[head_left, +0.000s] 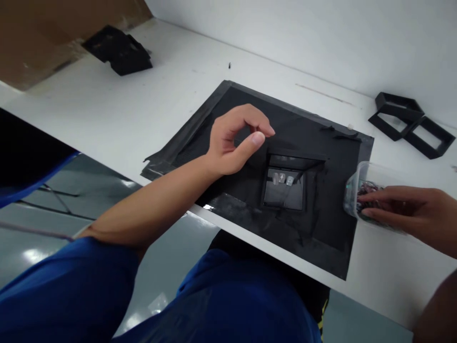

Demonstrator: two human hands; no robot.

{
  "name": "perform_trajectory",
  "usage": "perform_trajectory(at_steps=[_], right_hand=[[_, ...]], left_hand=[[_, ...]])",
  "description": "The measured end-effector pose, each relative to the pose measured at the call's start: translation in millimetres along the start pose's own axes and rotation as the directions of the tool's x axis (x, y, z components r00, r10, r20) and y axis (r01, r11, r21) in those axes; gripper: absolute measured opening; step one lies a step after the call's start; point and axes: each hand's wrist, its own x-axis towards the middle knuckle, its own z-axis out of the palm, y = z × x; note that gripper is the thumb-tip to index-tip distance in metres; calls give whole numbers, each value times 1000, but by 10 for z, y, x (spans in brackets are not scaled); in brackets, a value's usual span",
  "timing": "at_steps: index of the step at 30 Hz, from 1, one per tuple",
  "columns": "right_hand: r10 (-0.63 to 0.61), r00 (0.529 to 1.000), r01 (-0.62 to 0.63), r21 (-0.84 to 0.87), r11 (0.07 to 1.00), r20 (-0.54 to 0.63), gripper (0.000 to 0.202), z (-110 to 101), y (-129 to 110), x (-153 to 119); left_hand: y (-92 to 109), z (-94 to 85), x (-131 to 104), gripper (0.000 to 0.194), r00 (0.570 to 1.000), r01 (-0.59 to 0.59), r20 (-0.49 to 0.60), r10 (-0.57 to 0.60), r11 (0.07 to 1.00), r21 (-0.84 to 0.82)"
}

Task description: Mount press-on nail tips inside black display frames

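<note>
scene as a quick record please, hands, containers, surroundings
left hand: curled over the black mat, thumb and fingertip apart
right hand: fingers inside the clear tub, grip unclear
tub contents: small pieces, details blurred
black tray: three small clear pieces
far right: two black frames, touching
surface: white table

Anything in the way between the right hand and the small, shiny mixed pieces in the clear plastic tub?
Nothing visible: the bare right hand has its fingertips inside the clear plastic tub, at the small, shiny mixed pieces. The left hand is well clear.
</note>
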Motion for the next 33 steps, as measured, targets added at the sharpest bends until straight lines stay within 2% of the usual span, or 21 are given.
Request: perform_trajectory(at_steps=[3,9,13,17,22,25,29,33], right_hand=[[25,995,-27,17,999,100,63,96,-40,55],[-26,998,23,58,998,56,52,156,-53,-20],[-45,996,41,55,998,72,46,162,-68,-45],[-72,994,63,110,992,83,44,110,-147,-71],[-79,997,76,182,980,10,40,38,-159,-127],[-53,998,40,283,958,39,36,38,-92,-145],[-51,994,-1,468,884,99,30,47,-60,-124],[21,998,-47,557,829,52,33,34,-125,-82]], left_hand=[[-22,-2,1,21,999,-26,29,25,1000,12],[-29,12,-11,21,998,3,67,-3,1000,13],[-28,0,-25,21,996,18,84,-19,1000,14],[-1,6,-14,23,997,31,70,-32,999,15],[8,6,-2,23,998,3,68,-4,1000,18],[-21,-14,3,25,995,-53,87,52,999,10],[-50,-34,23,29,990,-106,95,106,994,-9],[-40,-42,44,28,984,-138,114,139,990,-21]])
